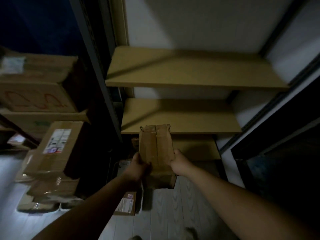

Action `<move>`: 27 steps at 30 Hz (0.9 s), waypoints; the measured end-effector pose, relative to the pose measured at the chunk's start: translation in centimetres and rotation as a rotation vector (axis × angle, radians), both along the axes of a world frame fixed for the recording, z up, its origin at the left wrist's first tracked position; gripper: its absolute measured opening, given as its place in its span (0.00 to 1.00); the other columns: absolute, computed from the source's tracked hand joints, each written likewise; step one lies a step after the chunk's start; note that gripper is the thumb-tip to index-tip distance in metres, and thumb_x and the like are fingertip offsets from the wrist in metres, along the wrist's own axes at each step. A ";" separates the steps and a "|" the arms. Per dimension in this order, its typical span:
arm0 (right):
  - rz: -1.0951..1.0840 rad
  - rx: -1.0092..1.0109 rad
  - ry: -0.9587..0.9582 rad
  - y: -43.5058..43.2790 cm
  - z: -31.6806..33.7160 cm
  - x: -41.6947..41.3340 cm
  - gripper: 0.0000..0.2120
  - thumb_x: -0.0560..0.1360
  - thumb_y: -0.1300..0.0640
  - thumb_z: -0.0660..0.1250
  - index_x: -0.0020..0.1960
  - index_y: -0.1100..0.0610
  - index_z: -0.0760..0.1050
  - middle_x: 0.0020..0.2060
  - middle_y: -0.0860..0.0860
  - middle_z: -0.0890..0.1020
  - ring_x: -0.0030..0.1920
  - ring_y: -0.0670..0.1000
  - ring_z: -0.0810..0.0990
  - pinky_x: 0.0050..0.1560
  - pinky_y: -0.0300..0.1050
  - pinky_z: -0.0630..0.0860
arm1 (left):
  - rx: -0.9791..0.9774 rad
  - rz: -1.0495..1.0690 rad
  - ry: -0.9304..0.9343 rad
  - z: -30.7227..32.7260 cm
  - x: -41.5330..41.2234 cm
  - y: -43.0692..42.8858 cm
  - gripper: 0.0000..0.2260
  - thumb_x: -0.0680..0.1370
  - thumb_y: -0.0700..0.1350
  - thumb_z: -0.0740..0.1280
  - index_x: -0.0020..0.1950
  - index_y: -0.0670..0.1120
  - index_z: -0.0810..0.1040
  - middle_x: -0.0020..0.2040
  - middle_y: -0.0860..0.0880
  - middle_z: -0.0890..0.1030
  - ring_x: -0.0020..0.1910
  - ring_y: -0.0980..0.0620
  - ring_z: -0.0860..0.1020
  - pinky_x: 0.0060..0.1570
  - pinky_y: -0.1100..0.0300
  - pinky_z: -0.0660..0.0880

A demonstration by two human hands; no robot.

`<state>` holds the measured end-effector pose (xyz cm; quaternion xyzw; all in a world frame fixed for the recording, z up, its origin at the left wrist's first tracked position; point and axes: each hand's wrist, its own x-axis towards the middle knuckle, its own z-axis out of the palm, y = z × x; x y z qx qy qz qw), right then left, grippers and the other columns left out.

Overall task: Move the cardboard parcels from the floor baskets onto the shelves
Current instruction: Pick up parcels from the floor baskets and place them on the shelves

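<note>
A taped brown cardboard parcel [155, 146] hangs in the air in front of the shelf unit, its far end level with the front edge of the middle shelf [180, 116]. My left hand [140, 166] grips its near left side. My right hand [181, 163] grips its near right side. An upper shelf [190, 70] and a lower shelf [194, 148] show no parcels. Below my hands more parcels [125, 203] with labels lie in a floor basket, partly hidden by my left arm.
A stack of large labelled cardboard boxes [53, 149] stands on the floor at left, with more boxes [36, 96] on a dark metal rack behind. A dark upright post [97, 66] separates rack and shelves. A dark cabinet [280, 153] stands at right. Pale floorboards [164, 219] lie below.
</note>
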<state>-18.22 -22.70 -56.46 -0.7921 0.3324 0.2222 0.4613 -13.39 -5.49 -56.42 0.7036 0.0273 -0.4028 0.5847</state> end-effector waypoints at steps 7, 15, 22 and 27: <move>-0.019 -0.036 -0.269 0.1 12.5 -3.9 0.20 0.81 0.57 0.60 0.72 0.51 0.65 0.64 0.51 0.75 0.62 0.53 0.75 0.56 0.46 0.73 | -0.025 0.037 -0.207 12.5 -3.8 0.0 0.31 0.79 0.41 0.65 0.77 0.52 0.54 0.64 0.45 0.73 0.57 0.44 0.77 0.54 0.48 0.78; 0.025 -0.119 -0.579 -1.3 23.9 -11.5 0.23 0.83 0.56 0.56 0.77 0.48 0.57 0.70 0.48 0.70 0.60 0.50 0.75 0.52 0.45 0.76 | -0.119 0.130 -0.510 23.0 -11.4 -1.3 0.29 0.79 0.43 0.64 0.76 0.56 0.55 0.61 0.52 0.73 0.55 0.48 0.77 0.54 0.47 0.78; -0.085 -0.205 -0.883 -1.0 32.1 -16.6 0.24 0.83 0.54 0.57 0.77 0.47 0.57 0.72 0.49 0.69 0.68 0.52 0.71 0.60 0.47 0.73 | -0.233 0.126 -0.777 32.2 -15.6 -2.1 0.27 0.80 0.42 0.63 0.74 0.58 0.56 0.51 0.59 0.73 0.47 0.57 0.77 0.37 0.64 0.77; -0.201 -0.241 -1.050 -0.2 37.0 -18.4 0.21 0.82 0.50 0.58 0.74 0.50 0.63 0.66 0.48 0.74 0.64 0.52 0.74 0.55 0.45 0.71 | -0.306 0.019 -0.919 37.3 -16.9 -1.3 0.25 0.79 0.41 0.63 0.72 0.59 0.59 0.54 0.59 0.75 0.53 0.58 0.77 0.41 0.65 0.78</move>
